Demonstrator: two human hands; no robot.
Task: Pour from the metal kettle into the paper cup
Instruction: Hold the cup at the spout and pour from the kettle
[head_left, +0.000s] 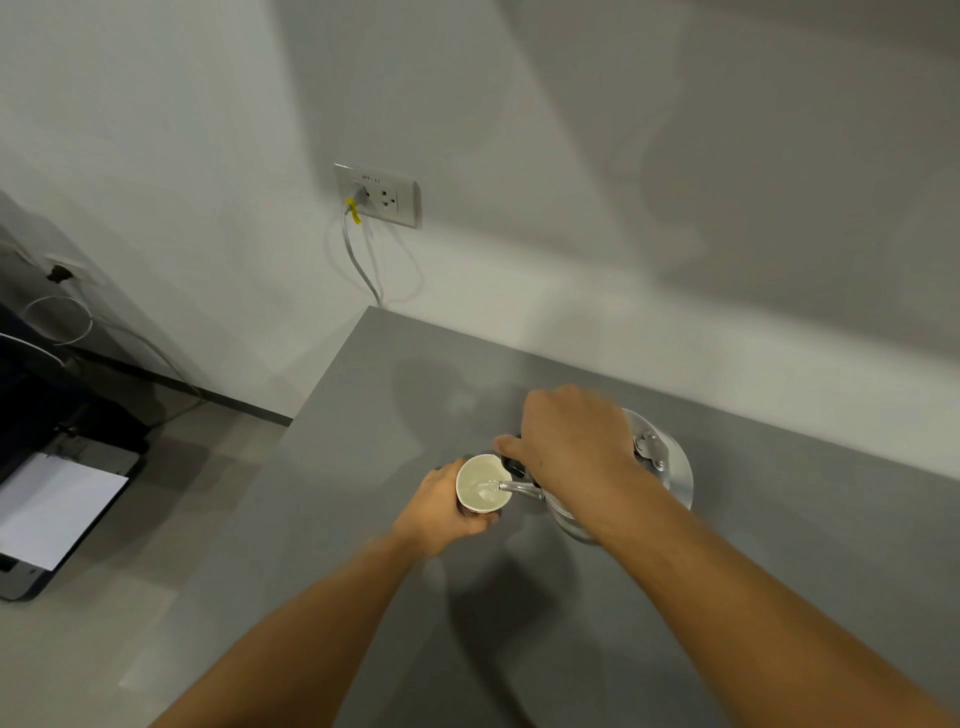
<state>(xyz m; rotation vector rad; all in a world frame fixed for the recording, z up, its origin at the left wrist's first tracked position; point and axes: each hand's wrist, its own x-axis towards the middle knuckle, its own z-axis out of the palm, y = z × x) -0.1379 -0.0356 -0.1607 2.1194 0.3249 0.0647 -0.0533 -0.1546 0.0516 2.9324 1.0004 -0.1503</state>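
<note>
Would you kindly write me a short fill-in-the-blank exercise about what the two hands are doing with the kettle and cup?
1. The left hand steadies the paper ____.
2. The right hand grips the handle of the metal ____.
3. The spout reaches over the cup's ____.
4. On the wall, the socket has one cable ____ in.

Missing words: cup; kettle; rim; plugged

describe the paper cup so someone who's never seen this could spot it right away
Start at the grey countertop that runs along the white wall. Near its middle the left hand wraps a small paper cup, just left of the metal kettle. It is the only open round white rim there, with the kettle's thin spout reaching over it.
</note>
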